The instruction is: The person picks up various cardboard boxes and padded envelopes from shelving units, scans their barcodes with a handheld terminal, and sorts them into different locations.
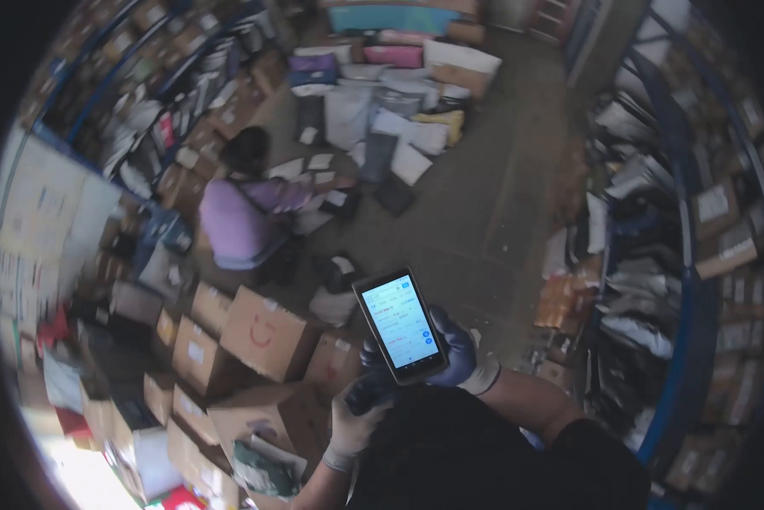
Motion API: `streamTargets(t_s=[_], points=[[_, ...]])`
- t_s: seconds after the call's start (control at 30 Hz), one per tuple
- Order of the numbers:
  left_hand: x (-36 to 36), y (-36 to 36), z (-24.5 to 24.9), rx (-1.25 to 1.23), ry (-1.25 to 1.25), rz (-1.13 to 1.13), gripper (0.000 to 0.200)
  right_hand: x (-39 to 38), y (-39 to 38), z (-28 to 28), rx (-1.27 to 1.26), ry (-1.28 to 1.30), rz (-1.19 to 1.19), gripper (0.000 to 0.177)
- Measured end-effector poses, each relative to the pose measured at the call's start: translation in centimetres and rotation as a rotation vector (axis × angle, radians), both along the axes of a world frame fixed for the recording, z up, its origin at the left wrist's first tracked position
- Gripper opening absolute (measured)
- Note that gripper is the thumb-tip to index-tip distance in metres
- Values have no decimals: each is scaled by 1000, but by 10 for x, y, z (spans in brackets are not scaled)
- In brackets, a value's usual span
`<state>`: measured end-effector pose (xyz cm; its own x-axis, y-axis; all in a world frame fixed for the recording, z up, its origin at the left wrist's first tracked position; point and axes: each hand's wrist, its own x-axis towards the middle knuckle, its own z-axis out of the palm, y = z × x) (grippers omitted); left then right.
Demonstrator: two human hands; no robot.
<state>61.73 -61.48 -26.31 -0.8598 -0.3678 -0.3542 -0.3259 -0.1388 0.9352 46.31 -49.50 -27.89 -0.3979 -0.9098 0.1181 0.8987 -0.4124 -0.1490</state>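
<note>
A handheld device with a lit screen (401, 325), like a smartphone, is held upright in front of my body. My right hand (457, 347), in a dark-palmed glove with a light cuff, grips it from the right edge and behind. Dark gloved fingertips show at its left edge. Just below and left of the device is my left hand (356, 418), gloved in white and dark, with its fingers curled in. Whether anything is inside those fingers is hidden. Small text and blue round icons fill the screen, too blurred to read.
Cardboard boxes (267, 333) are piled at left front. A crouching person in a lilac top (242, 217) reaches toward parcels on the floor. Bagged parcels (348, 119) lie beyond. Packed shelves with blue posts (681, 340) line the right; more shelves (84, 102) stand on the left.
</note>
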Motion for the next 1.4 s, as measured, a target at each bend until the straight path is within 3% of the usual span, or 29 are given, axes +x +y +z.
streamTargets(t_s=[0.13, 0.27, 0.37, 0.43, 0.5, 0.57, 0.67, 0.77, 0.87, 0.97, 1.07, 1.27, 1.4], points=[[-53, -18, -43, 42, -49, -147, 32, -43, 22, -4, 43, -20, -155, 80], [-107, -47, -118, -17, -142, -262, 32, -90, 34, -5, 76, -5, -320, 77], [-144, -84, -166, -286, -270, -330, 34, -127, 35, -1, 100, 4, -416, 77], [-157, -120, -202, -400, -446, -347, 23, -156, 32, 5, 70, 29, -429, 77], [-172, -155, -243, -338, -517, -265, 15, -194, 27, 7, 67, 45, -425, 75], [-174, -185, -278, -201, -598, -136, 19, -222, 23, 4, 72, 20, -405, 74], [-179, -224, -298, -115, -683, 69, 10, -255, 15, 4, 215, -49, -436, 77], [-167, -266, -352, -173, -792, 5, 27, -294, 5, -4, 201, -181, -393, 83], [-227, -264, -308, -459, -858, -217, 40, -336, -15, -12, 279, -141, -376, 75], [-280, -261, -302, -420, -818, -214, 33, -394, -41, -15, 340, -109, -370, 70], [-338, -257, -299, -352, -506, -50, 27, -463, -66, -31, 298, -111, -255, 73], [-435, -268, -250, -232, -671, 106, 32, -608, -144, -19, 138, -59, -30, 65], [-458, -279, -239, -159, -702, 293, 35, -685, -199, -21, 176, -30, 53, 65]])
